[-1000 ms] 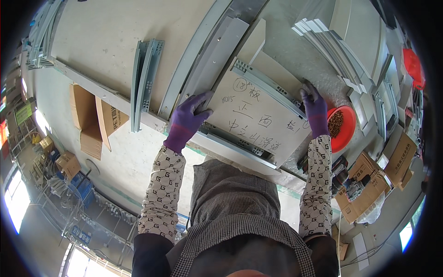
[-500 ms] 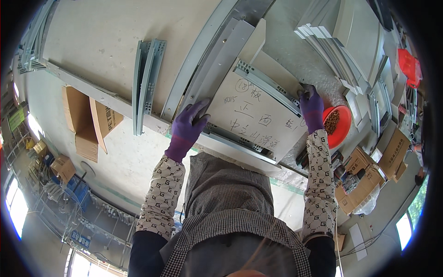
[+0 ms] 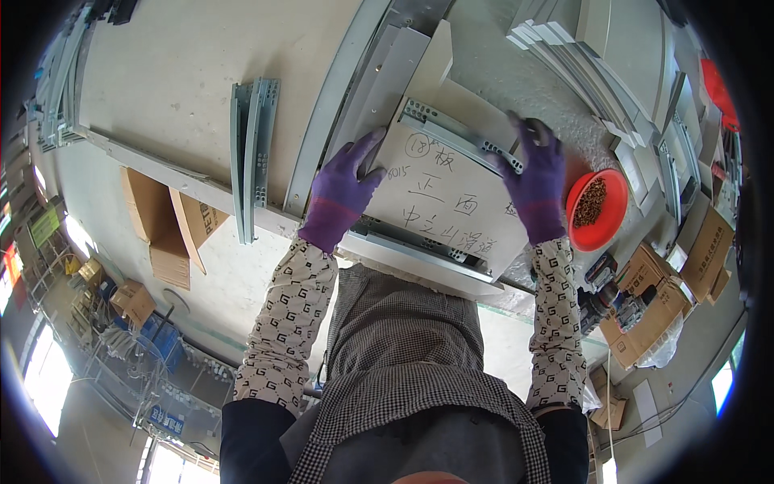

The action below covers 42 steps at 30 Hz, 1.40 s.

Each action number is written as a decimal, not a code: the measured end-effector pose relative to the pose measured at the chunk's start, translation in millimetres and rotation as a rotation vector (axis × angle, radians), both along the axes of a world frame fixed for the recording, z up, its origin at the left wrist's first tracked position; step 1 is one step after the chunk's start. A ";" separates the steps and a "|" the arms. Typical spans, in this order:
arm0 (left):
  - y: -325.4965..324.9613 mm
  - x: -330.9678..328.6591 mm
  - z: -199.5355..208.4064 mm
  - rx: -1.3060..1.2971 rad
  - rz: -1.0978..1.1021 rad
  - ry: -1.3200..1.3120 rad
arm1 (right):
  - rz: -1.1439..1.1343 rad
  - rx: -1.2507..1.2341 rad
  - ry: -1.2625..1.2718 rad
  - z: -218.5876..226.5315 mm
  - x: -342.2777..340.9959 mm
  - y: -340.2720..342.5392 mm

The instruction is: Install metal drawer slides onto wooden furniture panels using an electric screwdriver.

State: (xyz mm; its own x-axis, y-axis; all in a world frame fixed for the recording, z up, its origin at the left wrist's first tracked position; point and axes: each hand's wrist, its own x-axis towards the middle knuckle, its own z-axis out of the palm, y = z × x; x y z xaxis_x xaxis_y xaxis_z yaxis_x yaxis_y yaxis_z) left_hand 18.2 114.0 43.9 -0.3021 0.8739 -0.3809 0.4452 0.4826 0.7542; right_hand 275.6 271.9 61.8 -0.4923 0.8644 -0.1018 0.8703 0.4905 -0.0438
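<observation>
A pale board (image 3: 451,184) with dark handwriting lies in front of me on the bench. Along its far side runs a grey metal drawer slide (image 3: 443,127); a second drawer slide (image 3: 419,244) lies along the near side. My left hand (image 3: 343,192), in a purple glove, rests at the board's left edge beside a long grey metal strip (image 3: 379,97), fingers apart. Around the right end of the far slide, my right hand (image 3: 534,179) has thumb and fingers spread, the thumb over the board. Whether it presses the slide cannot be made out.
A red bowl (image 3: 617,211) of small brass-coloured screws stands right of my right hand. More slides (image 3: 256,153) lie at the left. Stacked metal-edged panels (image 3: 564,68) are at the far right. Cordless drills (image 3: 598,294) and cardboard boxes (image 3: 645,319) sit lower right; an open carton (image 3: 165,234) is left.
My right hand has shifted left from the slide's end and opened its fingers wider. The far slide now lies nearer the board's far edge. My left hand remains at the board's left edge.
</observation>
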 end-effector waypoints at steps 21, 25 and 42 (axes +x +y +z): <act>68.0 42.9 4.9 0.167 -0.337 0.452 | 0.210 -0.341 0.581 -25.7 -21.2 -13.0; 79.5 43.0 -5.3 0.040 -0.427 0.597 | 0.207 -0.379 0.596 -27.4 -14.4 -11.8; 122.7 39.0 -17.1 0.043 -0.728 0.763 | -0.309 -0.448 0.355 -63.1 70.2 42.3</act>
State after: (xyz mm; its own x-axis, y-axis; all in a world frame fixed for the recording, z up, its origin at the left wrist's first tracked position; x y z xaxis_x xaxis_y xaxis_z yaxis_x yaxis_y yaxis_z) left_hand 57.2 236.7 26.8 0.1539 0.9489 -0.2755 0.9804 -0.1119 0.1624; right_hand 345.9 314.2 -1.3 -0.2976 0.8833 -0.3622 0.8635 0.0873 -0.4967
